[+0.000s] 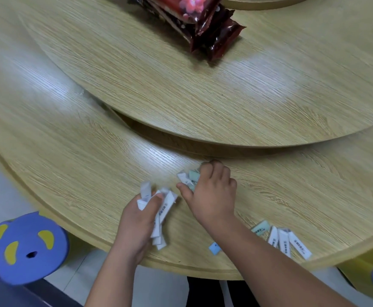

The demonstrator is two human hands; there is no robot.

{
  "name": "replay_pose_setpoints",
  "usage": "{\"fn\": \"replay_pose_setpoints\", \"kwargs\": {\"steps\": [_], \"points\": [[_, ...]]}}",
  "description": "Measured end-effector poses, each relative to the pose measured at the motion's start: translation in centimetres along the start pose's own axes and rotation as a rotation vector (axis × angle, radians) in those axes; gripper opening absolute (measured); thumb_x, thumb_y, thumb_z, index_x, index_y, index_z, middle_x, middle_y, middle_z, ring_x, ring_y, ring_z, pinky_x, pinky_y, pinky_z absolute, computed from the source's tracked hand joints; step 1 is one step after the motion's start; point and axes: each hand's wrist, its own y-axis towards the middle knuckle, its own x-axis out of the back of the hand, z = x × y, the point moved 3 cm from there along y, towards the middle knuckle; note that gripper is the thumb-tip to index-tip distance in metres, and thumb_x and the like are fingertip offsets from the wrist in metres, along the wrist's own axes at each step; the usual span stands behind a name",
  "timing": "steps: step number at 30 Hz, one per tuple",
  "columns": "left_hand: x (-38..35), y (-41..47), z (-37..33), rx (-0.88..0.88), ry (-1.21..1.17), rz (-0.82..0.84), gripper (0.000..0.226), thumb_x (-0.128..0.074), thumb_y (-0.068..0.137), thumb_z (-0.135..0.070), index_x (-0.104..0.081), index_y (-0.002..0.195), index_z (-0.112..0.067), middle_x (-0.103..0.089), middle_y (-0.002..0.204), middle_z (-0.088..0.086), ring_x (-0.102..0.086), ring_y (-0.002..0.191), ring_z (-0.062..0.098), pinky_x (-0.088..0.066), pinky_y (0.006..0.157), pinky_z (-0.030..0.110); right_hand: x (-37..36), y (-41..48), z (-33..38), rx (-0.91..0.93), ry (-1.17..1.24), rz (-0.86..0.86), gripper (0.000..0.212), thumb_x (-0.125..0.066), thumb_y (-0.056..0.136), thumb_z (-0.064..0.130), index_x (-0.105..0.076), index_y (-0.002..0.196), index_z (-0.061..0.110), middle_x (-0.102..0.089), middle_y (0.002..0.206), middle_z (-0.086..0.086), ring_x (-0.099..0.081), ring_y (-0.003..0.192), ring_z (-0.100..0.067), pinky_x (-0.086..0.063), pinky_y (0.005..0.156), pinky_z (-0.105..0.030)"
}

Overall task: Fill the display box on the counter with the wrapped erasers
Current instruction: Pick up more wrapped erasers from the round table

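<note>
Gathering step is in hand, not filling: no display box is seen anywhere in view, so its place cannot be told. A bundle of white paper-wrapped erasers (161,207) is gripped in the left hand (136,220), fingers curled round it, near the near edge of the round light-wood table (70,162). A small clutch of mint-green and white wrapped erasers (188,178) is pinched on the tabletop by the right hand (214,191), thumb on the left side and fingers curled over the far side, just near of the raised round wooden turntable (203,96). More stock is left loose: a row of white and pale-green wrapped erasers (285,240) lies right of the right forearm, by the table's near edge, and one small blue wrapped eraser (214,248) lies just left of that forearm. A pile of dark red snack packets (207,29) sits far back on the turntable; a blue bear-shaped stool with yellow patches (30,247) stands near left, off the table. Next move, as judged: the right-hand clutch to be lifted clear without shedding pieces, the loose row and blue piece to be collected, then the box to be located. Risk: slippery wrappers, overfull left grip.
</note>
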Motion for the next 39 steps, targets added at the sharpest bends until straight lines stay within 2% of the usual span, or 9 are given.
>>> {"fn": "replay_pose_setpoints", "kwargs": {"steps": [4, 8, 12, 16, 20, 23, 30, 34, 39], "points": [[0.8, -0.5, 1.0, 0.019, 0.013, 0.002, 0.021, -0.069, 0.079, -0.047, -0.067, 0.069, -0.027, -0.06, 0.064, -0.006, -0.057, 0.057, 0.007, -0.046, 0.056, 0.025, 0.1, -0.3, 0.1, -0.008, 0.011, -0.002, 0.096, -0.052, 0.074, 0.08, -0.046, 0.137, 0.009, -0.056, 0.122, -0.015, -0.055, 0.107, -0.033, -0.047, 0.08, -0.044], [0.9, -0.5, 1.4, 0.019, 0.025, -0.008, 0.027, -0.072, 0.081, -0.046, -0.063, 0.072, -0.022, -0.06, 0.061, -0.007, -0.056, 0.052, 0.006, -0.045, 0.046, 0.019, 0.0, -0.9, 0.1, 0.003, -0.003, 0.012, 0.114, -0.05, 0.064, 0.089, -0.04, 0.144, 0.007, -0.053, 0.128, -0.014, -0.053, 0.111, -0.032, -0.046, 0.084, -0.045], [0.9, -0.6, 1.2, 0.022, 0.018, 0.0, 0.028, -0.072, 0.087, -0.044, -0.067, 0.078, -0.017, -0.063, 0.063, -0.007, -0.059, 0.054, 0.006, -0.048, 0.048, 0.019, -0.2, -0.8, 0.0, -0.001, 0.008, 0.009, 0.106, -0.059, 0.068, 0.081, -0.042, 0.143, 0.007, -0.054, 0.128, -0.014, -0.053, 0.113, -0.031, -0.046, 0.087, -0.044], [1.3, -0.8, 1.4, 0.04, 0.01, -0.013, 0.024, -0.071, 0.091, -0.041, -0.069, 0.07, -0.03, -0.061, 0.062, -0.007, -0.057, 0.054, 0.007, -0.048, 0.053, 0.026, -0.1, -0.5, 0.0, -0.003, 0.02, 0.015, 0.102, -0.058, 0.069, 0.08, -0.044, 0.141, 0.009, -0.055, 0.124, -0.014, -0.052, 0.111, -0.031, -0.046, 0.087, -0.044], [1.5, -0.9, 1.6, 0.048, 0.019, -0.025, 0.028, -0.073, 0.082, -0.052, -0.067, 0.072, -0.026, -0.058, 0.06, -0.006, -0.056, 0.054, 0.012, -0.046, 0.056, 0.036, 0.2, -0.7, 0.0, -0.009, 0.044, 0.017, 0.106, -0.047, 0.07, 0.085, -0.039, 0.144, 0.01, -0.051, 0.133, -0.014, -0.05, 0.117, -0.031, -0.044, 0.09, -0.046], [1.6, -0.9, 1.9, 0.046, 0.025, -0.036, 0.03, -0.072, 0.074, -0.057, -0.065, 0.07, -0.028, -0.06, 0.062, -0.005, -0.058, 0.057, 0.012, -0.047, 0.059, 0.036, 0.2, -1.3, 0.2, 0.031, -0.007, 0.052, 0.115, -0.041, 0.065, 0.09, -0.032, 0.149, 0.012, -0.046, 0.139, -0.015, -0.047, 0.123, -0.032, -0.043, 0.093, -0.047], [1.5, -1.1, 2.2, 0.038, 0.025, -0.041, 0.03, -0.072, 0.07, -0.057, -0.058, 0.06, -0.032, -0.054, 0.055, -0.009, -0.052, 0.049, 0.009, -0.044, 0.053, 0.034, -0.1, -1.5, 0.0, 0.093, -0.036, 0.091, 0.104, -0.062, 0.068, 0.074, -0.032, 0.149, 0.017, -0.044, 0.138, -0.011, -0.045, 0.121, -0.029, -0.041, 0.094, -0.045], [1.5, -1.0, 2.4, 0.063, 0.031, -0.033, 0.034, -0.074, 0.074, -0.053, -0.055, 0.066, -0.026, -0.049, 0.053, 0.001, -0.048, 0.044, 0.019, -0.045, 0.051, 0.038, -0.1, -0.9, 0.6, 0.074, -0.034, 0.131, 0.098, -0.065, 0.064, 0.072, -0.035, 0.145, 0.025, -0.041, 0.134, -0.01, -0.043, 0.118, -0.03, -0.041, 0.089, -0.047], [1.3, -1.1, 2.4, 0.139, 0.001, 0.009, 0.032, -0.073, 0.076, -0.05, -0.056, 0.062, -0.027, -0.041, 0.046, 0.007, -0.041, 0.034, 0.022, -0.046, 0.042, 0.033, 0.2, -0.4, 1.2, 0.069, 0.024, 0.154, 0.079, -0.072, 0.063, 0.06, -0.042, 0.129, 0.029, -0.041, 0.12, -0.005, -0.044, 0.109, -0.027, -0.041, 0.083, -0.041]]}}
